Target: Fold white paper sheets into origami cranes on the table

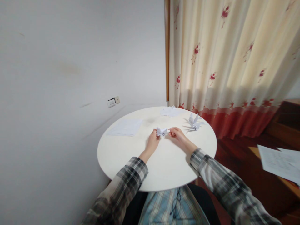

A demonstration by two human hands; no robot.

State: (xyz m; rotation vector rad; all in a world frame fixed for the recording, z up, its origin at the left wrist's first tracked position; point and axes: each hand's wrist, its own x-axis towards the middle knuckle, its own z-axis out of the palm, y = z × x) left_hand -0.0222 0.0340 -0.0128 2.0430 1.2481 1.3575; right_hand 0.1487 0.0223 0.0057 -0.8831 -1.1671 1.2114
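Observation:
A small folded white paper piece (161, 132), like an origami figure, is held between my two hands above the middle of the round table. My left hand (153, 140) pinches its left side. At its right end, the fingers of my right hand (176, 133) are closed on a thin tip of the same paper. Its exact shape is too small to make out. To the right of my right hand lie several folded paper cranes (194, 122) in a cluster.
The round white table (122, 156) stands against the wall. A stack of white paper sheets (125, 127) lies on its left side, and more paper pieces (169, 111) lie at the far edge. Written sheets (278, 161) rest on a lower surface at right, below a curtain (229, 62).

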